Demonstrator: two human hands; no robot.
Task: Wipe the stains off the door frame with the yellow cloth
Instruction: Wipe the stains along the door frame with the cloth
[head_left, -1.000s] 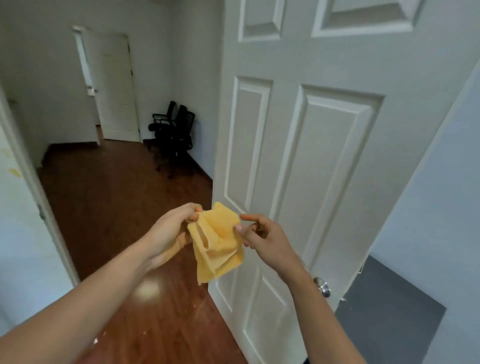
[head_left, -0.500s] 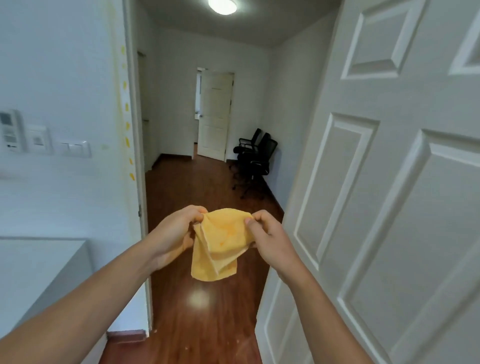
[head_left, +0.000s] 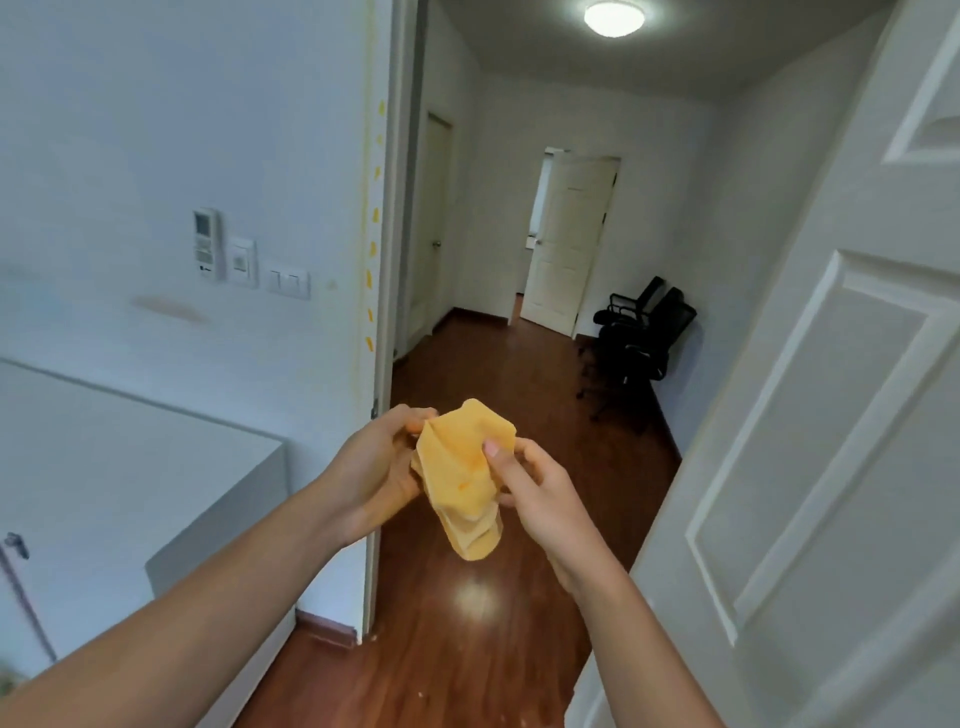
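left hand grips yellow cloth | right hand pinches same cloth, thumb on top | yellow stains dot door frame, uncleaned

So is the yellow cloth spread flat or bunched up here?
Bunched up. The yellow cloth hangs in crumpled folds, pinched between the left hand and right hand, clear of the door frame.

A home or small office interior: panelled doors, wood floor, office chairs (black, against the wall).
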